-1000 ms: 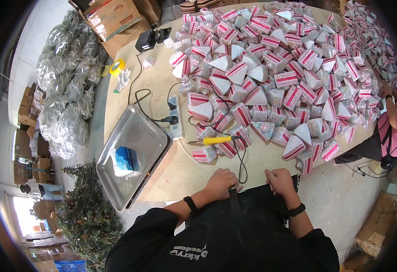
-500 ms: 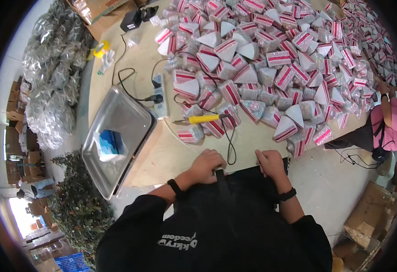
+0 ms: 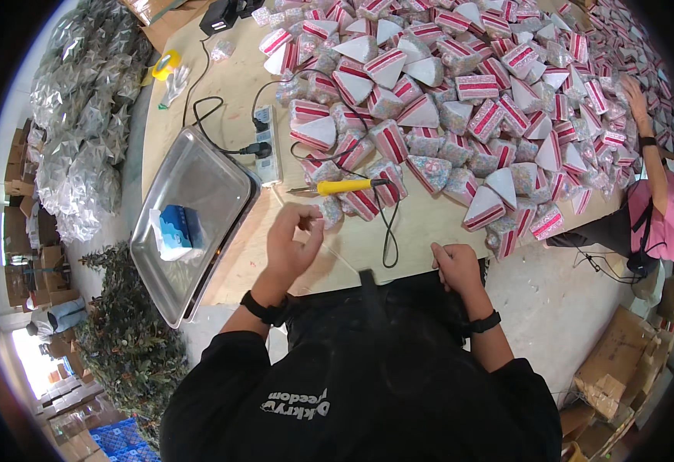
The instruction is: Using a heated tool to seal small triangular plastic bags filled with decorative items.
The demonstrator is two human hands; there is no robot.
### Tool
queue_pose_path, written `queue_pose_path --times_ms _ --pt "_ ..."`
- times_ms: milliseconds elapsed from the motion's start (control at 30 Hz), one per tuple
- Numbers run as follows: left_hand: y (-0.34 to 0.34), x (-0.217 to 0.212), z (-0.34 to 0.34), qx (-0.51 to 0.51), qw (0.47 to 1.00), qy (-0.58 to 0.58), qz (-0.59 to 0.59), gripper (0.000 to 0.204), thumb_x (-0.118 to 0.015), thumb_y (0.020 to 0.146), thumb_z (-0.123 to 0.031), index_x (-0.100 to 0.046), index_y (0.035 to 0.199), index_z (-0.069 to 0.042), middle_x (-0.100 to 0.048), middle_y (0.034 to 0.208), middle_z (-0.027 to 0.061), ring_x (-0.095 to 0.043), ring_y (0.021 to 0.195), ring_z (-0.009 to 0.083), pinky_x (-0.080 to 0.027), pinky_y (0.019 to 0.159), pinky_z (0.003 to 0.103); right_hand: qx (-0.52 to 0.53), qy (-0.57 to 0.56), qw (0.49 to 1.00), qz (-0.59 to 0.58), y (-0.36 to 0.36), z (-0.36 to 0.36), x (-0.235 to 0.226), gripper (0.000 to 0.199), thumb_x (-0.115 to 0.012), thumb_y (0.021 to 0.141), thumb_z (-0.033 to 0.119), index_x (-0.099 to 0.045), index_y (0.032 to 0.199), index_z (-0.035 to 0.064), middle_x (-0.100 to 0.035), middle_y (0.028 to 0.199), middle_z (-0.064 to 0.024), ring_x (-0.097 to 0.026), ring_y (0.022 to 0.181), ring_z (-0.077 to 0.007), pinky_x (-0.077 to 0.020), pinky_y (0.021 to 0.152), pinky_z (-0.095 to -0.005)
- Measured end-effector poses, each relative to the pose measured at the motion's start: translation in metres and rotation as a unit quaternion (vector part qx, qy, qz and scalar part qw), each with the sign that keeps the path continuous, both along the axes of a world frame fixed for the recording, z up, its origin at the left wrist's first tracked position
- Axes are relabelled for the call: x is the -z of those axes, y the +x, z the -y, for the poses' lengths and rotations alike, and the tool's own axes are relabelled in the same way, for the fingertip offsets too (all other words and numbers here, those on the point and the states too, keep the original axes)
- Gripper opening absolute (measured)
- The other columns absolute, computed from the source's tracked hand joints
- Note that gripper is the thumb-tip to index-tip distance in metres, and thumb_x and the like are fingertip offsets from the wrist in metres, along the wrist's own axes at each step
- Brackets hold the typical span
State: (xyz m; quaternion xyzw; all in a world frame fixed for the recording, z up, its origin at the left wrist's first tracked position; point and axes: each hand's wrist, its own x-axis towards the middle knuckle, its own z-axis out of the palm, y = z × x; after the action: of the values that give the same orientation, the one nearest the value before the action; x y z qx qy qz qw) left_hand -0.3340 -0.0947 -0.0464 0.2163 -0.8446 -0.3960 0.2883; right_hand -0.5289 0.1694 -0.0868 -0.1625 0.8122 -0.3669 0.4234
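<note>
My left hand is raised over the table's near edge, its fingers loosely curled and the thumb apart from them, with nothing visible between. Just beyond it lies a yellow-handled soldering iron, its metal tip pointing left and its black cord looping toward me. At the table edge on the right, my right hand is closed with the thumb on top; whatever its fingers may hold is hidden. A large heap of wrapped cake-slice-shaped pieces, white with pink-red stripes, covers the far and right part of the table.
A metal tray with a blue-and-white tissue pack stands at the left. Behind it are a white power strip with plugged cords and a yellow tape roll. At right, a co-worker's arm reaches into the heap.
My left hand has left the table edge, moving up and left toward the soldering iron. My right hand stays about where it was. The co-worker's arm now reaches farther forward into the heap.
</note>
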Motion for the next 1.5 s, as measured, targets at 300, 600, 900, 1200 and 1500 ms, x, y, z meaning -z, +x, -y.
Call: queue_pose_path --times_ms 300,600,900,1200,1500 --pt "-0.050 -0.015 0.008 0.053 0.953 -0.274 0.114 0.045 -0.073 0.075 -0.012 -0.061 0.119 -0.006 -0.061 0.108 0.0092 -0.053 0.105 0.0315 -0.043 0.093 0.042 0.008 -0.025 1.000 0.005 0.000 -0.001 0.001 0.050 -0.056 0.096 0.035 -0.061 0.063 -0.0023 -0.052 0.044 -0.0069 -0.049 0.032 -0.0147 -0.0379 0.035 -0.0294" --pt "-0.060 -0.003 0.021 0.085 0.952 -0.264 0.129 0.035 -0.068 0.077 -0.008 -0.063 0.112 -0.006 -0.062 0.107 0.0100 -0.058 0.101 0.0297 -0.045 0.089 0.042 0.001 -0.040 0.999 -0.005 0.002 -0.001 0.001 0.050 -0.055 0.097 0.036 -0.060 0.064 -0.0006 -0.052 0.045 -0.0057 -0.049 0.032 -0.0137 -0.0376 0.035 -0.0281" --pt "-0.052 -0.050 -0.002 0.190 0.914 -0.354 0.065 0.040 -0.065 0.074 -0.003 -0.064 0.114 -0.009 -0.063 0.102 0.0070 -0.061 0.095 0.0276 -0.046 0.085 0.040 0.037 -0.178 0.982 0.052 0.004 0.002 -0.010 0.036 -0.057 0.097 0.033 -0.063 0.088 -0.0013 -0.059 0.066 -0.0043 -0.054 0.056 -0.0081 -0.0427 0.053 -0.0249" --pt "-0.032 -0.052 -0.029 0.314 0.869 -0.366 0.113 0.049 -0.061 0.071 -0.006 -0.064 0.120 -0.015 -0.059 0.113 0.0039 -0.056 0.111 0.0234 -0.042 0.098 0.041 -0.152 -0.235 0.953 0.120 0.041 0.049 -0.052 0.029 -0.056 0.098 0.030 -0.058 0.096 0.0008 -0.058 0.074 -0.0031 -0.053 0.066 -0.0097 -0.0434 0.061 -0.0268" --pt "-0.046 -0.034 -0.040 -0.049 0.860 0.473 -0.185 0.049 -0.042 0.104 -0.033 -0.037 0.141 -0.001 -0.053 0.127 0.0201 -0.058 0.113 0.0338 -0.045 0.100 0.043 -0.089 -0.300 0.934 0.172 0.042 0.040 -0.051 0.021 -0.047 0.103 0.024 -0.053 0.102 0.0038 -0.045 0.067 0.0016 -0.043 0.059 -0.0073 -0.0387 0.057 -0.0251"
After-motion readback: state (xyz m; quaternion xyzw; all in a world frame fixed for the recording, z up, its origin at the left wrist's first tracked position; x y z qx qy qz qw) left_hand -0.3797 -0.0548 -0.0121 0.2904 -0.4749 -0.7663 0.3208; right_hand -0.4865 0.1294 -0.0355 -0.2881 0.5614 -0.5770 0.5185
